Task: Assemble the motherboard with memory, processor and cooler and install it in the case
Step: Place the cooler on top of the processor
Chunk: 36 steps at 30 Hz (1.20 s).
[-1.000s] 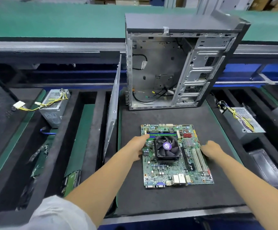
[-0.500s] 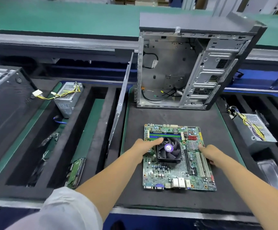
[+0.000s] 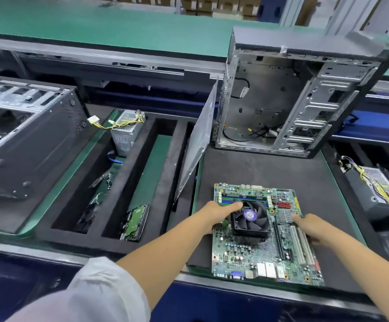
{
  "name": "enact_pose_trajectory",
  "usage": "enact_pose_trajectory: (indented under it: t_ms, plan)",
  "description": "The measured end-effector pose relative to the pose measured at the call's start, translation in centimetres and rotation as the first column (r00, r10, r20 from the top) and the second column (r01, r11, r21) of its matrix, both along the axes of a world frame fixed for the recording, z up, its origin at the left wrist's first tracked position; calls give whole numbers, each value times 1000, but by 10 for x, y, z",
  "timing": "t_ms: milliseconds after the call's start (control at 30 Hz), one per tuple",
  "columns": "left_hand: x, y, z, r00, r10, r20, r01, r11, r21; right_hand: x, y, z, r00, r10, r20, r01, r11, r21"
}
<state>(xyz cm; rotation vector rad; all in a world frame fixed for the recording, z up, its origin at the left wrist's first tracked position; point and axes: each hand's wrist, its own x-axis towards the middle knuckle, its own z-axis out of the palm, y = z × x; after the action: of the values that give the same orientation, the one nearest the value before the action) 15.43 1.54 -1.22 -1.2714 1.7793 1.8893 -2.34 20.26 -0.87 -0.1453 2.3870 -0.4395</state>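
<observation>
1. now the green rectangular motherboard is seen lying on the black foam mat, its near edge reaching the front lip of the bench.
2. a black square fan cooler with a purple hub sticker is already seated over the processor position; the processor itself is hidden beneath it. a memory stick appears to be fitted in the blue and green slots along the far edge, though this is too small to confirm.
3. the left hand is laid at the board's left edge, fingers curled over the cooler's far-left corner, so a grasp on the cooler is read.
4. the right hand is closed round the board's right edge beside the white expansion slots, fingertips on top and thumb seemingly under; the board is judged gripped.
5. the open grey steel tower case stands upright at the back of the mat, well apart from the board, with loose cables lying on its floor. its detached grey side panel leans just to the left.
6. step in hand, by judgement: assembly looks finished and the board is being taken up for installation.
7. the next move calls for a level lift, rear ports turned toward the case's back opening, and the cables kept clear of the mounting tray.
</observation>
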Motion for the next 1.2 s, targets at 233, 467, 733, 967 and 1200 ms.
enact_pose_trajectory:
  t_ms: [233, 467, 733, 967, 1200]
  plan:
    - [40, -8, -3, 998, -63, -8, 63, 998, -29, 42, -3, -3, 1000, -19, -16, 20, 1000, 16]
    - [48, -21, -5, 991, -61, 115, 88, 964, -250, 57, -24, -15, 979, 59, -193, -54, 998, 30]
    - [40, -25, -8, 995, 14, 102, 18, 951, -308, 36, -43, -22, 964, 98, -246, -81, 994, 78]
    - [25, -23, -6, 992, -60, 111, 96, 928, -359, 28, -41, -17, 974, 98, -204, -69, 987, 145]
    - [41, -39, 9, 977, -190, 95, 208, 947, -243, 44, -62, 6, 915, 282, -290, -165, 915, 369]
